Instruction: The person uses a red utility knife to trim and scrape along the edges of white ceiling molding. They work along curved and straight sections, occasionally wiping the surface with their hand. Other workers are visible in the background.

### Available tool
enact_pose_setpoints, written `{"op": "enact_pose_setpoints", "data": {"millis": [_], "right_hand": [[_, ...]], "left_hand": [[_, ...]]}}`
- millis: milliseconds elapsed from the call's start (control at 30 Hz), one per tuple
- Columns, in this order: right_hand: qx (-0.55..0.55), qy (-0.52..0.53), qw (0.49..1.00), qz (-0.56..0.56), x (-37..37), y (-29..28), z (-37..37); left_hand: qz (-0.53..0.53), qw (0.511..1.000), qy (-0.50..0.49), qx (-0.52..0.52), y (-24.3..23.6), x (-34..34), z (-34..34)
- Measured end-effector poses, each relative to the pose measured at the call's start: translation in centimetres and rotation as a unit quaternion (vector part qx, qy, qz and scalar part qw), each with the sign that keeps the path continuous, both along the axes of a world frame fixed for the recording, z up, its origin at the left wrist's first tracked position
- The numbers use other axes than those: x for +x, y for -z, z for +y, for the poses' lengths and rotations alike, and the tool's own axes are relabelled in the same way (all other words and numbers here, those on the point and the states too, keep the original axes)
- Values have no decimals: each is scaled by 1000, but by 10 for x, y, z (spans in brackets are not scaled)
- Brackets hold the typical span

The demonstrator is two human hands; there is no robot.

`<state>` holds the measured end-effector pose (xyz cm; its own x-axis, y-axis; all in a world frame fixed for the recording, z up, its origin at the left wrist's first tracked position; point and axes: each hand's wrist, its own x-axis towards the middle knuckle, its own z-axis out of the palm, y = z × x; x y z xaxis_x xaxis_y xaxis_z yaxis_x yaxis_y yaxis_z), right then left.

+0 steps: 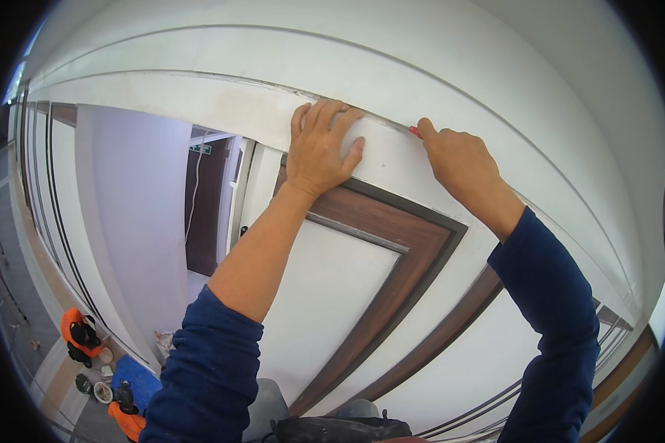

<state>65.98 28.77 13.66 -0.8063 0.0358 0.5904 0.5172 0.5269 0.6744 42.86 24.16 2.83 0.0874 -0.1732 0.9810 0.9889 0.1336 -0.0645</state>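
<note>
My left hand (322,144) lies against a white wall band (222,100), fingers spread and bent over its upper edge. It holds nothing that I can see. Just under the long groove (391,120) in the white surface, my right hand (462,159) is closed around a small red-handled tool (415,132). Only a bit of red and a thin tip by the groove show; the rest is hidden in my fist, so its exact kind is unclear. Near my left fingers the groove's edge looks rough and chipped.
Below my hands is a brown wood-look frame (391,214) around a white panel. A doorway with a dark door (203,207) opens at left. Far below, two people in orange (72,325) work beside a blue sheet (137,376) and a white bucket (103,392).
</note>
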Motion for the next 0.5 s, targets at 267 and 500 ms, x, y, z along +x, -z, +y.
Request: {"op": "enact_pose_setpoints", "data": {"millis": [267, 500], "right_hand": [[16, -5, 1000, -15, -12, -6, -1], [30, -23, 999, -23, -27, -9, -10]], "left_hand": [[12, 1000, 16, 1, 0, -1, 0], [19, 1000, 18, 9, -3, 3, 2]]}}
